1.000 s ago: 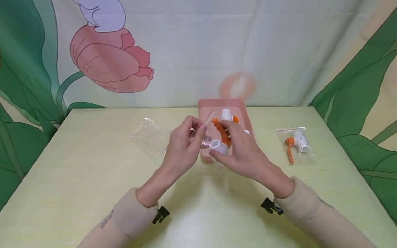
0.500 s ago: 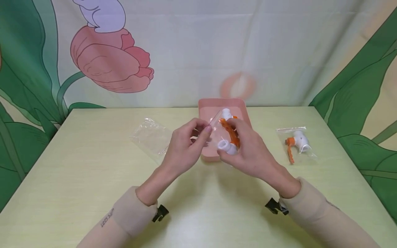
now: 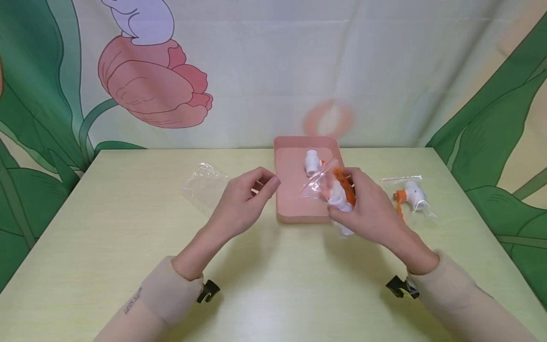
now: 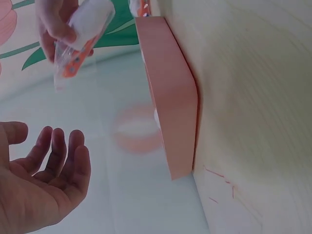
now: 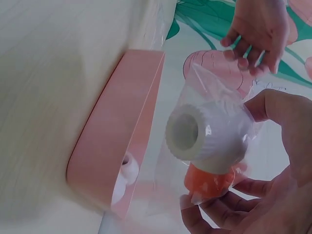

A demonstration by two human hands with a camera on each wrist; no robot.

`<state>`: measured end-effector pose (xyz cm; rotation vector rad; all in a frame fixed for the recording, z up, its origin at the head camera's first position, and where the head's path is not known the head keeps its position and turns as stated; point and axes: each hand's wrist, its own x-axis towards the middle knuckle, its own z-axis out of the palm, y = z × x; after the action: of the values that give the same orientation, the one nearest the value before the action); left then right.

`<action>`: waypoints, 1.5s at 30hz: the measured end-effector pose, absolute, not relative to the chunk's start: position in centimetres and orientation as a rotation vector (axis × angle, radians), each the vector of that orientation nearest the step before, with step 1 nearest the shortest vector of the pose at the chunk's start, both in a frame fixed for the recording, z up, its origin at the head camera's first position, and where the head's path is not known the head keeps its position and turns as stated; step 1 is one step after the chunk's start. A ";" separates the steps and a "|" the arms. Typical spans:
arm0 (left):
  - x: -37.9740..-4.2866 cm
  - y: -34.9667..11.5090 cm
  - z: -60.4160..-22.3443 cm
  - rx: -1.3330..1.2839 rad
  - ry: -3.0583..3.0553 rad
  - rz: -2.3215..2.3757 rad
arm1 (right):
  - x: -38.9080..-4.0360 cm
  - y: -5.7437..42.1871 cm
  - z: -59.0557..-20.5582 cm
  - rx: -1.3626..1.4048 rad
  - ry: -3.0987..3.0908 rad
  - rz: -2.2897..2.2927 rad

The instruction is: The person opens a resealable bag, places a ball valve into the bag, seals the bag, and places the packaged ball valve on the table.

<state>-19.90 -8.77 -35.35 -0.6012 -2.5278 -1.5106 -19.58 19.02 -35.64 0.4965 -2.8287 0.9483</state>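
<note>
My right hand (image 3: 373,209) grips a white plastic valve with an orange lever handle (image 3: 339,194) inside a clear zip bag (image 3: 316,180), held up over the tray's right side. In the right wrist view the valve's round ribbed mouth (image 5: 185,131) faces the camera, and thumb and fingers hold it through the plastic. My left hand (image 3: 241,204) is left of the tray with loosely bent fingers; the left wrist view shows that hand (image 4: 46,187) holding nothing. Another white and orange valve (image 3: 312,164) lies in the pink tray (image 3: 295,202), partly hidden behind the held bag.
On the right of the table (image 3: 128,266) lies another bagged valve (image 3: 414,195), its orange handle to the left. A flat clear bag (image 3: 205,185) lies left of the tray, partly behind my left hand. A printed curtain (image 3: 265,71) hangs behind the table.
My left hand has let go of the bag and moved slightly left. My right hand has moved right with the bagged valve.
</note>
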 end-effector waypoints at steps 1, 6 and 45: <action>-19.9 -9.0 -35.4 -0.598 -2.541 -1.498 | -19.6 19.4 -35.6 0.468 -2.849 0.943; -20.3 -9.9 -35.6 -0.591 -2.604 -1.436 | -20.0 21.1 -35.4 0.341 -2.930 0.915; -22.8 -14.6 -38.0 -0.442 -3.115 -1.060 | -22.9 28.3 -39.2 -0.007 -3.364 0.494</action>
<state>-22.78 -14.55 -38.02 -0.4424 -3.1155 -1.0597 -22.89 28.32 -39.20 -0.0069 -3.3642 0.4943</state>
